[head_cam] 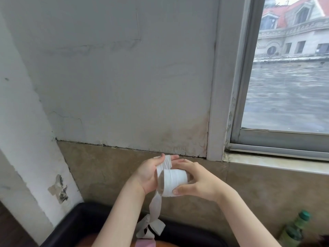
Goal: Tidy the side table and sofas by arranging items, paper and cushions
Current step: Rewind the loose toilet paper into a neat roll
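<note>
Clamped around the paper roll (pixel 175 182), my right hand (pixel 197 182) has its thumb under the near edge and fingers curled over the far end, so the roll's long axis runs sideways across my grip toward my left hand (pixel 151 173). That hand pinches the loose strip (pixel 167 163) just above the roll's open left end, and it is the nearer one for winding. From there the tail (pixel 154 211) hangs down toward me, twisted, and I judge it needs straightening first.
</note>
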`<state>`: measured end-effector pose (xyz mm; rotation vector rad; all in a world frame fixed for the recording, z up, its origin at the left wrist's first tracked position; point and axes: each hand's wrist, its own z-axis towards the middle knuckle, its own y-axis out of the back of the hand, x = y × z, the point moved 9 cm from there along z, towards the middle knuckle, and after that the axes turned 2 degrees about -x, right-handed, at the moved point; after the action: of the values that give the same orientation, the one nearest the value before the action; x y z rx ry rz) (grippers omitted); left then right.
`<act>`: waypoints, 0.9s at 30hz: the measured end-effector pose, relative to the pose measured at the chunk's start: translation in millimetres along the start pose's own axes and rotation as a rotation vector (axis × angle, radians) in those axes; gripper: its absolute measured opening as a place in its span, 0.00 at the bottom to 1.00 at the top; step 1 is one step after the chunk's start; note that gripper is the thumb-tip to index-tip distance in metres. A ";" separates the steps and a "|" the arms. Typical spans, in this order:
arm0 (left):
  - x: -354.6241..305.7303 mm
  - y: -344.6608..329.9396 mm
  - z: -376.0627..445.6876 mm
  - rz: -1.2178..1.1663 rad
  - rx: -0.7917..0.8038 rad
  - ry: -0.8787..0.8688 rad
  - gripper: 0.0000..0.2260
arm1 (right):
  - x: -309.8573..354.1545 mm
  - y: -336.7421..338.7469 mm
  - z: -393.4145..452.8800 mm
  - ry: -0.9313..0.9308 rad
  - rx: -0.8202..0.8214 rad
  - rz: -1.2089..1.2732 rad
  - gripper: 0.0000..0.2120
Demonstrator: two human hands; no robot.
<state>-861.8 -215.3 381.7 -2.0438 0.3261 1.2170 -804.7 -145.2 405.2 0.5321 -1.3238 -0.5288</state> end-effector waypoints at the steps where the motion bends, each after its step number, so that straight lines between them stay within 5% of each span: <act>1: 0.4 -0.7 0.9 0.035 0.006 0.012 0.20 | -2.5 -2.1 0.3 -0.032 0.020 0.006 0.25; 11: 7.6 -14.7 -0.2 0.072 0.162 -0.054 0.20 | -10.4 11.4 6.9 -0.051 -0.122 0.052 0.17; 13: 2.8 -13.5 1.0 0.000 0.132 -0.078 0.22 | -3.8 17.6 8.0 0.002 -0.201 0.028 0.17; 17: -1.6 -2.8 2.3 -0.122 -0.046 -0.082 0.05 | 13.5 18.0 4.8 0.206 -0.218 -0.130 0.32; 19: -0.9 -1.7 3.3 -0.179 -0.085 -0.071 0.09 | 12.2 12.8 5.4 0.230 -0.216 -0.218 0.37; 22: 2.7 -9.3 0.2 -0.188 -0.082 -0.043 0.11 | 16.7 22.6 1.2 0.279 -0.348 -0.234 0.31; 27: 3.0 -10.8 10.7 -0.180 -0.045 0.006 0.16 | -2.4 16.5 -0.2 0.104 -0.140 0.039 0.27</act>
<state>-861.5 -199.9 381.0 -2.0665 0.1156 1.1171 -804.0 -131.0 413.9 0.4124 -1.1862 -0.5499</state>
